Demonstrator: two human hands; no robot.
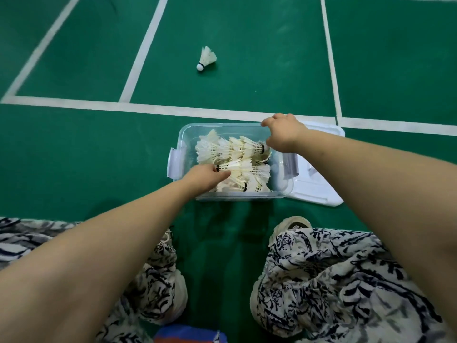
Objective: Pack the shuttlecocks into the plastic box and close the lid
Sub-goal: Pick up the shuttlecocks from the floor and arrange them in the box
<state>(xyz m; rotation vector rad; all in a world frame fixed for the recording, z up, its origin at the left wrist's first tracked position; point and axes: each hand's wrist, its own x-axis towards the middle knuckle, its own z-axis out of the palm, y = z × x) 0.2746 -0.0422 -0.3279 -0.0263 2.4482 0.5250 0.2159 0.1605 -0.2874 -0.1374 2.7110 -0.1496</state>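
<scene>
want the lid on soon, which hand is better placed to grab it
Right. The lid lies right of the box, beside the right hand; the left hand is at the left side, holding a shuttlecock.

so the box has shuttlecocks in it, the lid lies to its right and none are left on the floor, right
Not quite: the head view shows one shuttlecock lying on the floor beyond the box. The rest holds: shuttlecocks in the box, lid to its right.

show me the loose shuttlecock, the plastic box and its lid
loose shuttlecock (pixel 208 56), head view, on its feather skirt
plastic box (pixel 222 125), head view, on its far rim
lid (pixel 319 186), head view, on its bare near corner
</scene>
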